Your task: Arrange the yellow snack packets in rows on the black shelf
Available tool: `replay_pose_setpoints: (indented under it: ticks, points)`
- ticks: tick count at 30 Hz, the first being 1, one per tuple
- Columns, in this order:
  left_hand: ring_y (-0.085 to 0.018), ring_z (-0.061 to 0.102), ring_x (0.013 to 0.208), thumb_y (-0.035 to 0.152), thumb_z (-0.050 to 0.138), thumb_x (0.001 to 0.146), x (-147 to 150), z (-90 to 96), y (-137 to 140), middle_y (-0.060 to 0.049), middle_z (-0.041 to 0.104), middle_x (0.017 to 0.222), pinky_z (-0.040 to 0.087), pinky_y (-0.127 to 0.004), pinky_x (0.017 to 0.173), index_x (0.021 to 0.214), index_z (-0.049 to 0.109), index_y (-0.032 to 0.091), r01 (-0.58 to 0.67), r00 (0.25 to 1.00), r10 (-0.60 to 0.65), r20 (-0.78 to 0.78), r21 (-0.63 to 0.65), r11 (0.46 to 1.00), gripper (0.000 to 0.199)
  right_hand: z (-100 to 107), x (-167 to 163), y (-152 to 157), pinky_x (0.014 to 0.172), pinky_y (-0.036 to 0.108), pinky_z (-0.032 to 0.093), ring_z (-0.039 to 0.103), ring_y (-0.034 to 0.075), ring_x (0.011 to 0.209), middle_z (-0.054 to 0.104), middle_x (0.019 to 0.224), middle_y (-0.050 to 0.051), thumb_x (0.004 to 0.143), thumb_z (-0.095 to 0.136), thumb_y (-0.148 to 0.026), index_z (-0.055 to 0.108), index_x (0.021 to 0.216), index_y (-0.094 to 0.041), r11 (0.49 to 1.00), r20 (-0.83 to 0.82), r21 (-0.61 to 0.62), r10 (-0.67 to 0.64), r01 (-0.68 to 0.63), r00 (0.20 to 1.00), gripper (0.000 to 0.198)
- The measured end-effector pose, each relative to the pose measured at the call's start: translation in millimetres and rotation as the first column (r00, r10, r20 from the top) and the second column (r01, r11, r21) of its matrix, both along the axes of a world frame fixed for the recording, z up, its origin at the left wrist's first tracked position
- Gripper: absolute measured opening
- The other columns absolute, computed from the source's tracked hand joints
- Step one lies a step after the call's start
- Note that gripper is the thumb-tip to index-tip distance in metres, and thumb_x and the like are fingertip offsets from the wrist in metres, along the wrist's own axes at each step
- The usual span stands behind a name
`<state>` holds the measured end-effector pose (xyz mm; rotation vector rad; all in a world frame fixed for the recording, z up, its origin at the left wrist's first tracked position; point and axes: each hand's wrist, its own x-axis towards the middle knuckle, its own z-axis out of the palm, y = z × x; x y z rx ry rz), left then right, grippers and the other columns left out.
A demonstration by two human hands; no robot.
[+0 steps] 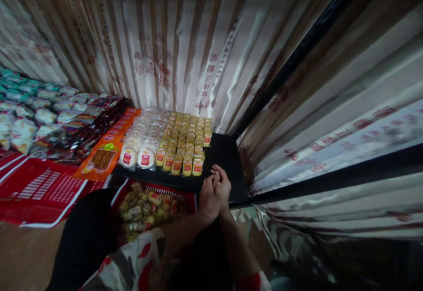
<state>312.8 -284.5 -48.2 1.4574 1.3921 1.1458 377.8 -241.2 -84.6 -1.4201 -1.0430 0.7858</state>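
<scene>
My left hand (pixel 209 196) and my right hand (pixel 224 188) are pressed together over the right end of a black table (pixel 228 152). Their fingers are closed against each other, and whatever may be between them is hidden. Just left of them stand rows of small yellow wrapped snacks (pixel 187 165) with red labels. Beside these are rows of round white wrapped snacks (pixel 145 158). Below the table's front edge, a red basket (pixel 194 200) holds loose yellow wrapped snacks (pixel 145 209), partly covered by my left forearm.
An orange bag (pixel 99 158) lies left of the white snacks. Farther left are dark red packets (pixel 95 125), white packets (pixel 46 117) and teal packets (pixel 16 86) on a red printed sheet (pixel 42 189). Pleated pale curtains (pixel 194 53) hang close behind and to the right.
</scene>
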Motion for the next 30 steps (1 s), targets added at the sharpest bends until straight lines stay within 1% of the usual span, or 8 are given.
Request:
replay_pose_setpoints:
  ticks: [5, 8, 11, 14, 18, 21, 26, 30]
  points:
    - [-0.018, 0.046, 0.117, 0.029, 0.032, 0.091, -60.5, -13.1, -69.2, -0.008, 0.055, 0.123, 0.036, -0.036, 0.103, 0.124, 0.050, 0.020, 0.191, 0.980, -0.188, -0.057, 0.043, 0.981, 0.039, -0.1, -37.6, -79.6, 0.081, 0.035, 0.048, 0.062, 0.019, 0.089, 0.065, 0.104, 0.011, 0.082, 0.045, -0.037, 0.061, 0.105, -0.016, 0.999, 0.071, -0.022, 0.039, -0.037, 0.997, 0.036]
    - [-0.017, 0.051, 0.113, 0.025, 0.024, 0.092, -105.3, -33.5, -95.3, -0.009, 0.060, 0.114, 0.036, -0.036, 0.103, 0.109, 0.060, 0.017, 0.205, 0.972, -0.203, -0.123, 0.006, 0.979, 0.041, -7.1, -67.0, -112.6, 0.084, 0.035, 0.048, 0.062, 0.019, 0.090, 0.068, 0.099, 0.008, 0.084, 0.041, -0.032, 0.064, 0.099, -0.018, 0.972, 0.208, -0.118, 0.224, -0.203, 0.952, 0.030]
    - [-0.018, 0.054, 0.107, 0.020, 0.032, 0.088, -151.2, -60.6, -107.0, -0.009, 0.062, 0.112, 0.039, -0.034, 0.100, 0.107, 0.060, 0.016, 0.009, 0.958, -0.058, -0.282, -0.170, 0.985, 0.034, -20.8, -97.4, -126.2, 0.088, 0.036, 0.047, 0.062, 0.020, 0.094, 0.068, 0.101, 0.008, 0.082, 0.043, -0.025, 0.066, 0.098, -0.019, 0.878, 0.300, -0.251, 0.470, -0.407, 0.830, 0.029]
    - [-0.017, 0.054, 0.108, 0.012, 0.044, 0.080, -196.8, -79.6, -106.5, -0.008, 0.059, 0.115, 0.040, -0.026, 0.097, 0.105, 0.059, 0.016, -0.273, 0.826, 0.049, -0.561, -0.323, 0.906, 0.029, -39.1, -127.1, -124.6, 0.092, 0.036, 0.045, 0.063, 0.021, 0.097, 0.069, 0.102, 0.008, 0.079, 0.044, -0.018, 0.066, 0.101, -0.018, 0.752, 0.292, -0.390, 0.649, -0.532, 0.703, 0.031]
    - [-0.029, 0.037, 0.125, 0.012, 0.044, 0.080, -244.4, -86.5, -93.9, -0.017, 0.043, 0.133, 0.034, -0.037, 0.102, 0.110, 0.055, 0.009, -0.469, 0.717, 0.147, -0.681, -0.316, 0.825, 0.032, -63.3, -168.2, -114.3, 0.092, 0.035, 0.045, 0.062, 0.021, 0.100, 0.067, 0.106, 0.010, 0.079, 0.046, -0.016, 0.063, 0.108, -0.015, 0.600, 0.183, -0.529, 0.771, -0.600, 0.610, 0.034]
    - [-0.033, 0.042, 0.119, 0.011, 0.044, 0.079, -260.1, -89.0, -82.6, -0.020, 0.044, 0.130, 0.039, -0.042, 0.095, 0.113, 0.052, 0.008, -0.517, 0.686, 0.151, -0.712, -0.331, 0.789, 0.035, -78.5, -196.5, -108.8, 0.092, 0.034, 0.045, 0.061, 0.021, 0.103, 0.066, 0.110, 0.010, 0.080, 0.046, -0.016, 0.061, 0.111, -0.016, 0.534, 0.091, -0.577, 0.794, -0.618, 0.601, 0.035]
    - [-0.030, 0.051, 0.107, 0.011, 0.041, 0.082, -261.7, -99.9, -73.8, -0.019, 0.053, 0.111, 0.044, -0.039, 0.087, 0.115, 0.053, 0.009, -0.536, 0.653, 0.139, -0.744, -0.324, 0.780, 0.035, -101.9, -219.6, -104.9, 0.103, 0.037, 0.036, 0.050, 0.021, 0.119, 0.056, 0.126, 0.008, 0.081, 0.048, -0.020, 0.055, 0.120, -0.018, 0.537, -0.015, -0.598, 0.735, -0.595, 0.678, 0.039]
    - [-0.021, 0.058, 0.094, 0.015, 0.043, 0.083, -256.3, -104.0, -73.4, -0.014, 0.052, 0.110, 0.046, -0.033, 0.085, 0.110, 0.057, 0.014, -0.490, 0.699, 0.134, -0.703, -0.334, 0.806, 0.031, -113.0, -219.3, -104.8, 0.105, 0.039, 0.033, 0.047, 0.019, 0.122, 0.054, 0.129, 0.005, 0.078, 0.047, -0.016, 0.051, 0.124, -0.022, 0.563, -0.110, -0.564, 0.673, -0.604, 0.731, 0.047]
